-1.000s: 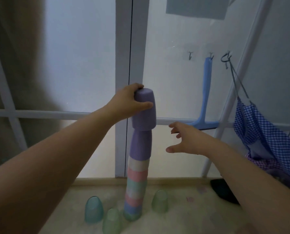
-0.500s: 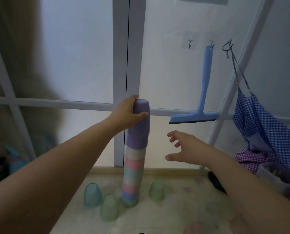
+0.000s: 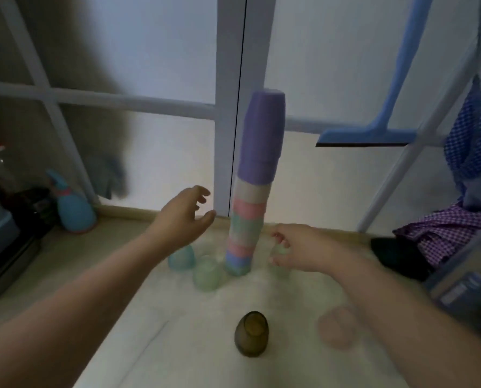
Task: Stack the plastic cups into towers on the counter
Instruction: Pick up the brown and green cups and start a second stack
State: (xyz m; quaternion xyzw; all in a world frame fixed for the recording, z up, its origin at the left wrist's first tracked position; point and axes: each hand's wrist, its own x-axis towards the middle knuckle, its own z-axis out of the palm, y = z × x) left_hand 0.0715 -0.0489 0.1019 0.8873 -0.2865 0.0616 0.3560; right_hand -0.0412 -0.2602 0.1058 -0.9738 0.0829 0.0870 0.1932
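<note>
Cup tower (image 3: 257, 180) stands upright near the counter's (image 3: 177, 345) back edge; left hand (image 3: 181, 219) is open and empty beside it. Right hand (image 3: 303, 247) is nearer the green cup (image 3: 280, 254), fingers curled around it; can't tell if gripped.

No legible text, label, brand or number is visible. Markings on the box (image 3: 466, 287) at the desk's right edge are too blurred to read.
</note>
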